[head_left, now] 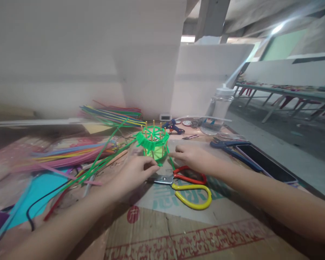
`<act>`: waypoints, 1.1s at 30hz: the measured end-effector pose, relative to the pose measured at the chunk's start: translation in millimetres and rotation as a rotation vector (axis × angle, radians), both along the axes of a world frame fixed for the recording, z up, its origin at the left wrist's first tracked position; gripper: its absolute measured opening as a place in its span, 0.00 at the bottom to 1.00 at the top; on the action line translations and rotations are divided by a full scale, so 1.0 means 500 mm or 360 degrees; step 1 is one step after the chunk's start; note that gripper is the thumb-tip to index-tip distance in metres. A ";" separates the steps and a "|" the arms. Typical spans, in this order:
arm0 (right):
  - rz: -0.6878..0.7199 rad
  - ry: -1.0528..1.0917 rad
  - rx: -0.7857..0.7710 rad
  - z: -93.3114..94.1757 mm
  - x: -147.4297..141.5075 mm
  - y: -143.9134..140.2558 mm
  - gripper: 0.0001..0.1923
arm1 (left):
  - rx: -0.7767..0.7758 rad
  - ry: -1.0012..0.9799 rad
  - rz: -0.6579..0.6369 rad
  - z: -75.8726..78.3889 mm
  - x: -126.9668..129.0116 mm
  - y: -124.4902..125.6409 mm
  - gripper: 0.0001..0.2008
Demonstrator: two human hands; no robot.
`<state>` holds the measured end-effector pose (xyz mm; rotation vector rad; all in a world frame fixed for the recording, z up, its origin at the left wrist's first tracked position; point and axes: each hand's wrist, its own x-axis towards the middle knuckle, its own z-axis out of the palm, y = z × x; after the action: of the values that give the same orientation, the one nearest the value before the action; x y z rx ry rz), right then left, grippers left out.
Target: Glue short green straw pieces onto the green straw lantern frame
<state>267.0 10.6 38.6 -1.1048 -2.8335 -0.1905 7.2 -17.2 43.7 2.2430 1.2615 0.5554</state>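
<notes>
The little basket (153,143) is bright green, woven of fuzzy green stems around pale tan wooden sticks. Just in front of the basket lie scissors (186,184) with one red handle loop, one yellow handle loop and silver-grey blades. Left of the basket, a loose spread of pipe cleaners (70,153) runs pink, yellow, blue and green, and a sheet of turquoise paper (42,191) lies nearer the viewer on that side. Behind the basket sits a blue glue gun (173,127). Right of the basket lies a phone (265,164) with a black screen. The cardboard (178,234) beneath is brown, printed with red patterned bands and teal lettering.
</notes>
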 end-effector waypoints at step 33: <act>0.0117 0.2400 -0.0702 0.232 0.114 -0.053 0.17 | 0.0406 0.0323 -0.0327 -0.097 0.051 0.010 0.19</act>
<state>323.9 -15.8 154.6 -0.6437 -1.5071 0.9011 32.4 -12.3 -4.9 2.6620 1.0846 0.4404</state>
